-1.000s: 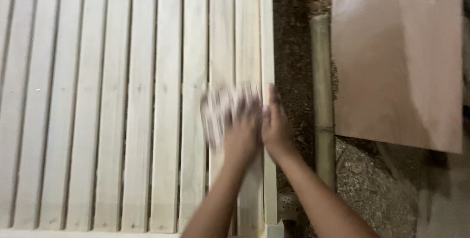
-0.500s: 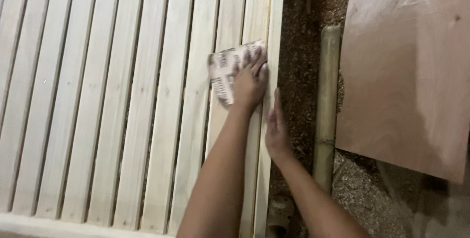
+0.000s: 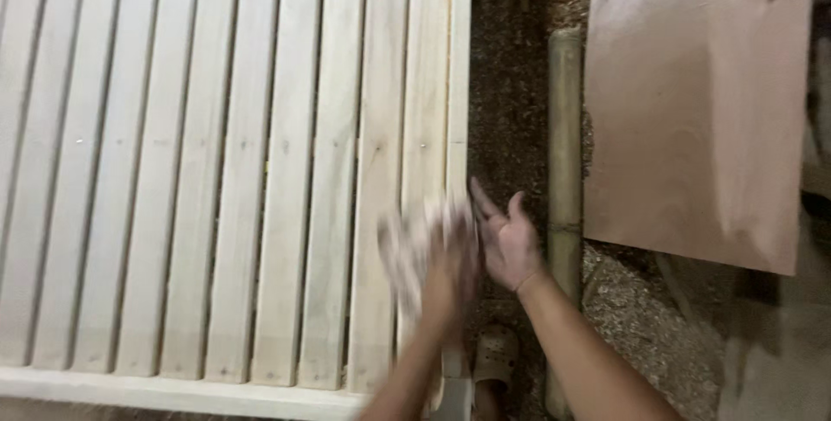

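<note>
Looking down from the head view, left to right: pale slatted wooden panel (image 3: 234,170) fills the left and centre, slats running away from me, long axis top to bottom, with a cross rail (image 3: 173,391) at the near end. My left hand (image 3: 446,274) sits over the rightmost slats, near the panel's right edge, clenched on a folded sheet of sandpaper (image 3: 411,244); both are motion-blurred, so I can't tell the exact finger wrap. Sandpaper lies just left of and slightly beyond the left grip, pressed on the slat face as far as I can tell. Right hand (image 3: 506,244) is just beside it at the panel's outer edge, palm showing, fingers spread, grasping nothing. Left hand is the nearer one to the sandpaper. Right of that: sawdust-strewn floor (image 3: 511,83), a bamboo pole (image 3: 564,144) parallel to the slats, then a reddish plywood sheet (image 3: 701,101). A sandal (image 3: 495,356) shows below the hands. Versus half a second ago: sandpaper and left hand have come back toward me along the slat, and the right hand has lifted off the edge.
</note>
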A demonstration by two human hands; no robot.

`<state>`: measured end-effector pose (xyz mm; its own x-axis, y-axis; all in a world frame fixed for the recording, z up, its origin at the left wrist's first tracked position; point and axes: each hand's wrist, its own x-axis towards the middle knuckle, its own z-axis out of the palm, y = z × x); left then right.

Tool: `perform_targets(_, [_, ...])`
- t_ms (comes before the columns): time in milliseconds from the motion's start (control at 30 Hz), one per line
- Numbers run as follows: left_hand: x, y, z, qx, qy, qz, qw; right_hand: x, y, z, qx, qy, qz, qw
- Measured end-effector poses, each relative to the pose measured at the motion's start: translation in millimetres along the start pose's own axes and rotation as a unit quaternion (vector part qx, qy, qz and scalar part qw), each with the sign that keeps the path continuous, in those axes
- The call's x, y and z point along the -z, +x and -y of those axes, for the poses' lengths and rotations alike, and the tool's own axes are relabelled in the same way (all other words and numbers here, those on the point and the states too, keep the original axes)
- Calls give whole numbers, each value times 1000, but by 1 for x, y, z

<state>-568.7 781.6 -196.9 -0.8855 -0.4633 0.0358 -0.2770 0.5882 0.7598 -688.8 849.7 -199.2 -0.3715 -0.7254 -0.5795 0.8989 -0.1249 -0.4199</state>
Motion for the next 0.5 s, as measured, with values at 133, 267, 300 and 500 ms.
perform_targets(133, [13, 116, -2, -44, 63, -54, 996, 14, -2, -6, -12, -15, 12, 1000])
perform_targets(267, [21, 14, -18, -20, 95, 46, 994, 14, -1, 5, 26, -26, 70, 997])
perform_targets(300, [23, -26, -25, -32, 140, 38, 989, 13, -1, 11, 11, -81, 42, 996])
perform_targets(500, [19, -21, -27, 129, 234, 311, 912, 6, -1, 33, -12, -213, -12, 977])
